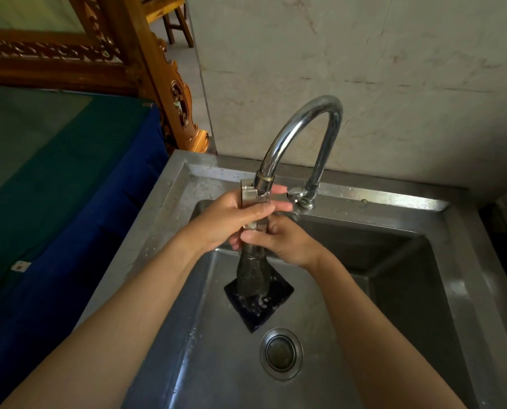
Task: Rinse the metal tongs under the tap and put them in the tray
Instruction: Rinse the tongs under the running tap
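1. Metal tongs (248, 196): held upright over the sink basin with the hinge end up, touching the spout mouth. The lower arms are lost in the water sheet (252, 273) running off them.
2. Left hand (231, 221): wrapped round the upper half of the tongs, thumb across the front.
3. Right hand (284, 242): just below, at 5 o'clock of the left, fingers closed on the tong arms. Looks like rubbing, but I can't tell for sure.
4. Tap (305, 125): gooseneck at 12 o'clock of the tongs, water on.
5. Below, at 6 o'clock: a dark square pad (277, 302) on the sink (364, 196) floor takes the splash. The drain (281, 353) is further down.
6. At 9 o'clock, well apart: a blue-covered table (69, 231).
7. Tray: not in view.
8. Step in hand is the rinse. To do it well, let the arms spring apart so water reaches the inner faces, rotate the tongs under the stream, run the right hand down to the tips, then shake them off low in the basin before moving out.
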The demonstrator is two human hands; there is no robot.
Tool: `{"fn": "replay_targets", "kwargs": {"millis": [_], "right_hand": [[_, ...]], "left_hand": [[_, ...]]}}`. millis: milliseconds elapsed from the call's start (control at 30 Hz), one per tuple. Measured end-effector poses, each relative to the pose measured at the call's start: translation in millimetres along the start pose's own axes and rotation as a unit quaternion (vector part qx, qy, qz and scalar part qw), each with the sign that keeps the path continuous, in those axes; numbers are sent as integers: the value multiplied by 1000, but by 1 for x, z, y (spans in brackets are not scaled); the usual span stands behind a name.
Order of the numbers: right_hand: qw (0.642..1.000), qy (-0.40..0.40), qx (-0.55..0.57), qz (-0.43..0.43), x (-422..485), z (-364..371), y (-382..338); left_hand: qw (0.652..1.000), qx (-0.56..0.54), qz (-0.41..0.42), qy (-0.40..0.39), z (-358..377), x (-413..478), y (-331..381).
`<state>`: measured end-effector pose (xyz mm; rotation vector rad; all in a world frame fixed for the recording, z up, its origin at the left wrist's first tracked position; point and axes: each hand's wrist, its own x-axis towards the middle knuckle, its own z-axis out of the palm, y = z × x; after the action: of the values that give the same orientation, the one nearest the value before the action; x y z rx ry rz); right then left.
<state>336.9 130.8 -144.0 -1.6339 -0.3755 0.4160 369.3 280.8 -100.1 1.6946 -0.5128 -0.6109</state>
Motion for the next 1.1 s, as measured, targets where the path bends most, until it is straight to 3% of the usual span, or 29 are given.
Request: {"fn": "replay_targets", "kwargs": {"millis": [167,333,500,700,800,933,1000,1100], "right_hand": [[999,-4,47,18,-5,-13,4],[996,16,85,-20,-6,-12,10],[989,98,113,15,-13,10,28],[992,55,54,98,-20,13,41],[983,36,119,138,-23,5,40],[965,181,169,84,-8,7,29],[948,262,172,55,4,15,23],[931,344,122,31,20,27,14]], "left_hand": [[1000,11,19,23,18,15,0],[997,4,56,59,26,19,-2],[978,-142,61,143,31,21,-9],[921,-284,-1,268,8,18,-29],[879,-365,8,307,-13,18,-30],[796,-469,33,380,-30,21,-22],[811,-447,18,377,-26,19,-19],[894,-306,-87,314,20,16,-20]]}}
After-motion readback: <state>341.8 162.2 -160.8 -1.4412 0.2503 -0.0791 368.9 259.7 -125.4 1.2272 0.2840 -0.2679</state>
